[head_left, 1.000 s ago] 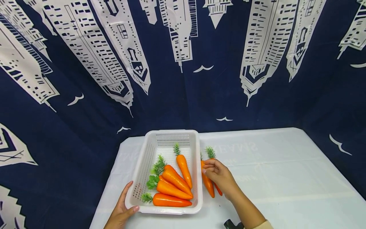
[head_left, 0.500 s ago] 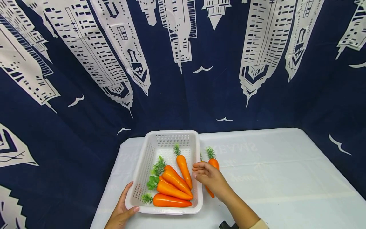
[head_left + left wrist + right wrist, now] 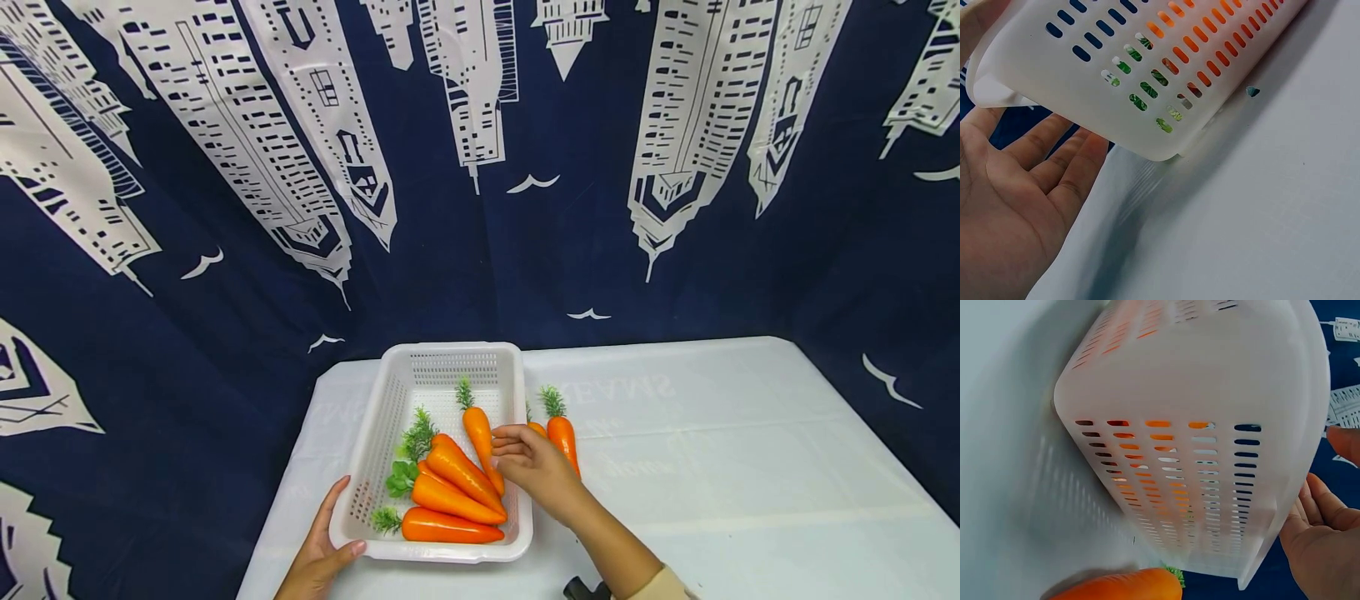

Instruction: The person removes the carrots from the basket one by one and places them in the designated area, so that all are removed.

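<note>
My left hand (image 3: 318, 554) holds the near left corner of a white perforated plastic basket (image 3: 431, 552), thumb on the rim and fingers along the outside. Inside lie several orange carrots with green tops; one carrot (image 3: 478, 429) lies along the right side, apart from the cluster (image 3: 453, 496). Reaching over the right rim, my right hand (image 3: 547, 483) has its bent fingertips right beside that carrot. In the right wrist view its thumb (image 3: 1344, 444) stands apart from the fingers, with nothing between them.
Outside the basket on the right, a carrot (image 3: 562, 437) lies on the white tablecloth (image 3: 720, 467), with another carrot (image 3: 537, 427) mostly hidden behind my right hand. A navy cloth (image 3: 495, 275) printed with white buildings hangs behind the table.
My right hand has moved left from above the carrots outside, across the basket's right rim, to the carrot inside. My left hand and the basket have stayed put.
</note>
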`<state>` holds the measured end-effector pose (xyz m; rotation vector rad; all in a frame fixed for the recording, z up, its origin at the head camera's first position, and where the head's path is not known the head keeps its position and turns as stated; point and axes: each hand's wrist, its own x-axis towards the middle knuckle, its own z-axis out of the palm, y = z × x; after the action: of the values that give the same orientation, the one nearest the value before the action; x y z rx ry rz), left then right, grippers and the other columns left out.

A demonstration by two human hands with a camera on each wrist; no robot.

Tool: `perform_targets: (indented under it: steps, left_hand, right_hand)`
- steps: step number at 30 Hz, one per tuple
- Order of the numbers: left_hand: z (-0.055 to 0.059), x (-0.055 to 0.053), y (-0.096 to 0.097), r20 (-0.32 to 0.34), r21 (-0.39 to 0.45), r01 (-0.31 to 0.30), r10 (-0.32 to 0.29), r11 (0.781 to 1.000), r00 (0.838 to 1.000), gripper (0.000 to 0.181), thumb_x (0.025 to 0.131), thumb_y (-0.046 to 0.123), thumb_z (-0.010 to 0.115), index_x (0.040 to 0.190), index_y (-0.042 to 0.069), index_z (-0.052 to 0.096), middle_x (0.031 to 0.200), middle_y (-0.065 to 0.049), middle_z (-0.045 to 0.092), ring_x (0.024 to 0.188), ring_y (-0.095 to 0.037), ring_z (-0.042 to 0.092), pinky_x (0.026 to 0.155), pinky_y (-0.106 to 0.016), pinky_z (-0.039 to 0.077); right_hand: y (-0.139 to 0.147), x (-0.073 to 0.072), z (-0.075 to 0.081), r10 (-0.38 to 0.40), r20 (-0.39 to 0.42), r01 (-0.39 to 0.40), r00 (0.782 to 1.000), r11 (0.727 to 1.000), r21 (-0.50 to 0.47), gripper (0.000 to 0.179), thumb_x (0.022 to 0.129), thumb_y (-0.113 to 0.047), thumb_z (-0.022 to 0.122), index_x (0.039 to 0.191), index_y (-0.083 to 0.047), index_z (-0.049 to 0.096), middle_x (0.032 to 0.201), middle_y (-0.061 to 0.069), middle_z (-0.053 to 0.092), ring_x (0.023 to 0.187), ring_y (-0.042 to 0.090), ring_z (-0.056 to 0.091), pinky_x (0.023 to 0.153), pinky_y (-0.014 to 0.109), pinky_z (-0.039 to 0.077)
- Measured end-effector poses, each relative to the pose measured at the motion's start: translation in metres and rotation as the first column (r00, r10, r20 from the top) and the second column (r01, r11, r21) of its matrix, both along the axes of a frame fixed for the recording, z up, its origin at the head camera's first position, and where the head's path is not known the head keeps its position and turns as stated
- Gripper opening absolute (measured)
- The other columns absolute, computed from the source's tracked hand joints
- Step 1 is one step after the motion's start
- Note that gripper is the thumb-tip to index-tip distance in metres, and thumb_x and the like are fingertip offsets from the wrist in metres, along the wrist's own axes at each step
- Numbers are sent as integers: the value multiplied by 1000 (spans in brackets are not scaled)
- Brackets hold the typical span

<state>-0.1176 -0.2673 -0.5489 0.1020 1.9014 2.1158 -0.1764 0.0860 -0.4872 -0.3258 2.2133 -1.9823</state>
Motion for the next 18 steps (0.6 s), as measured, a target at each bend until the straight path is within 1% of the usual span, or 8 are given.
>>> perform_targets:
  steps: [5,8,12,14,18]
  left_hand:
    - [0,0,0,7,8,6,-6,1000,1000,101,93,0,63,162,32,-3,157,-3,-6,121,15,43,97,-23,50]
    - [-1,0,0,1,14,17,-17,1000,1000,101,93,0,62,162,32,-4,155,1,-3,122,16,43,98,-22,50]
    - [-2,0,-1,-17,16,29,-29,999,999,101,94,0,62,162,31,-5,154,3,0,123,16,42,99,-22,49]
    - [-2,0,-1,-23,12,28,-27,1000,999,101,94,0,62,162,30,-5,154,3,-2,122,16,42,98,-22,50]
    - [-2,0,0,-27,2,23,-23,1000,999,101,93,0,63,162,29,-5,157,-3,-9,121,17,42,97,-22,50]
  right_hand:
    - [-7,-1,1,-2,-20,3,1000,999,32,41,94,-16,71,132,-8,59,127,15,63,117,28,63,96,22,53]
    - [-11,-2,1,22,-27,-21,999,999,43,41,95,-15,69,134,-7,58,129,17,62,119,31,62,96,22,53]
    - [-17,-4,1,38,-31,-37,999,999,33,42,95,-12,67,134,-3,57,131,21,60,119,32,61,96,21,52]
    - [-20,-5,2,31,-32,-30,999,999,25,41,95,-11,68,134,-2,57,131,22,60,119,32,61,96,21,53]
    - [-24,-8,4,19,-39,-18,999,999,35,43,94,-14,69,133,0,57,131,19,61,118,30,62,96,23,53]
